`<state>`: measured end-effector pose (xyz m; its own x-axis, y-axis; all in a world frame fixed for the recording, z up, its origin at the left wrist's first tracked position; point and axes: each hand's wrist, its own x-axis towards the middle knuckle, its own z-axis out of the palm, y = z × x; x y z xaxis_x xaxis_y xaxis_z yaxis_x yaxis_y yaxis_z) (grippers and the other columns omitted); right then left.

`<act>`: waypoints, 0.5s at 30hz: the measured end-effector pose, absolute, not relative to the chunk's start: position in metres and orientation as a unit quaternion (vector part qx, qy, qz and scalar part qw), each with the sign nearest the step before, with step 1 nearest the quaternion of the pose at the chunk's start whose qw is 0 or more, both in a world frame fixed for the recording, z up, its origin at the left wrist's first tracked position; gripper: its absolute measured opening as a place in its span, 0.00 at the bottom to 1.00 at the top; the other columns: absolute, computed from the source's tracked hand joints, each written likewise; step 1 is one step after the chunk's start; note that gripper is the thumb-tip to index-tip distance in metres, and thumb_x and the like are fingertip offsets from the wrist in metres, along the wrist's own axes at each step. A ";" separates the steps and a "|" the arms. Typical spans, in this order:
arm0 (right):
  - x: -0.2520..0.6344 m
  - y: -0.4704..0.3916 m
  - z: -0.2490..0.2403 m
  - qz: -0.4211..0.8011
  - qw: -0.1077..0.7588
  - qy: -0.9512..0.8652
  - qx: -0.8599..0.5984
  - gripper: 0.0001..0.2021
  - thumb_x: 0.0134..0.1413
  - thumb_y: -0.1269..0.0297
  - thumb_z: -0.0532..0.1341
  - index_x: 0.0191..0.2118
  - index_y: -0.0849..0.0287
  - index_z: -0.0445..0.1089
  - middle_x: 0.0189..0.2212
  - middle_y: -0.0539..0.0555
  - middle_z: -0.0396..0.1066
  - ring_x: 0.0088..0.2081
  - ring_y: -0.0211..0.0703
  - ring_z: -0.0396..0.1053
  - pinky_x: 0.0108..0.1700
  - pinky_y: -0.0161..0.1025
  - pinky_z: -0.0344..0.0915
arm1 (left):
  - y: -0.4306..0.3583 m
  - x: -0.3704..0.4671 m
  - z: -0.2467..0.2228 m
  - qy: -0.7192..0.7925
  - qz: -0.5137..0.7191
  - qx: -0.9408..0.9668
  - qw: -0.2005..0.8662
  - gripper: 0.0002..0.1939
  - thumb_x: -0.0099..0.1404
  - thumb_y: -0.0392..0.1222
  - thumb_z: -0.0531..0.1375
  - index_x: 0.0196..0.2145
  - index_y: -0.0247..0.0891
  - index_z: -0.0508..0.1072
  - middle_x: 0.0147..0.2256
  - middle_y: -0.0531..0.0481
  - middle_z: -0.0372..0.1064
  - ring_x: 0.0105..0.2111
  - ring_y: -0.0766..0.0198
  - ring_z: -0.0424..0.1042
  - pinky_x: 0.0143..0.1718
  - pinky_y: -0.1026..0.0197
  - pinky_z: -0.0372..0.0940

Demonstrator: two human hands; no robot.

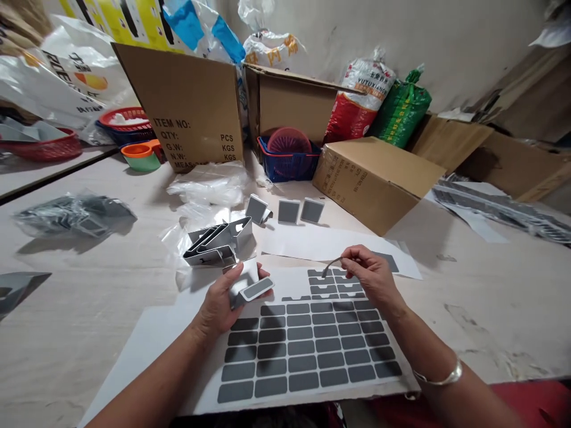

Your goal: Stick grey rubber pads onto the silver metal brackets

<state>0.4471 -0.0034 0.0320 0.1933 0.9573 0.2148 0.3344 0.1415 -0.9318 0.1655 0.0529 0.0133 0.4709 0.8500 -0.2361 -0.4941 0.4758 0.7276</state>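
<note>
My left hand (223, 297) is closed around a bent silver metal stand (244, 278), which has a dark grey pad on its front lip. Pinched between the thumb and fingers of my right hand (368, 270) is a thin, curved grey sticker (331, 266). Below both hands lies a white sheet (285, 330) with rows of grey rounded stickers; notched ones are at its top. Behind my left hand, several bent silver stands (216, 241) rest together on clear plastic. Farther back, small stands with grey square pads (289, 211) stand upright in a row.
Cardboard boxes (379, 178) and a blue basket (289, 163) line the back. A plastic-wrapped bundle of grey parts (75, 214) lies to the left, near a red basket (42, 145). Full sacks (361, 95) lean on the wall. Sheets of strips (504, 208) lie at the right.
</note>
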 end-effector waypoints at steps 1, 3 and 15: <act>0.444 -0.004 0.035 0.303 0.512 -0.556 -0.580 0.06 0.52 0.62 0.57 0.31 0.60 0.66 0.28 0.51 0.61 0.27 0.36 0.60 0.27 0.35 0.62 | 0.054 0.166 0.015 0.301 0.413 0.307 0.803 0.15 0.59 0.46 0.55 0.36 0.30 0.72 0.35 0.40 0.72 0.36 0.51 0.71 0.41 0.45 0.66; 0.436 -0.004 0.043 0.304 0.513 -0.553 -0.582 0.06 0.51 0.62 0.58 0.30 0.60 0.67 0.26 0.50 0.62 0.25 0.36 0.59 0.26 0.35 0.60 | 0.057 0.166 0.019 0.302 0.411 0.330 0.794 0.15 0.60 0.46 0.55 0.35 0.30 0.73 0.35 0.40 0.72 0.35 0.51 0.72 0.41 0.46 0.66; 0.385 0.016 0.086 0.373 0.564 -0.520 -0.521 0.04 0.46 0.65 0.63 0.28 0.59 0.69 0.21 0.47 0.60 0.23 0.34 0.54 0.24 0.34 0.51 | 0.052 0.191 0.045 0.258 0.414 0.271 0.830 0.26 0.60 0.60 0.47 0.38 0.32 0.69 0.32 0.40 0.71 0.33 0.48 0.72 0.34 0.39 0.66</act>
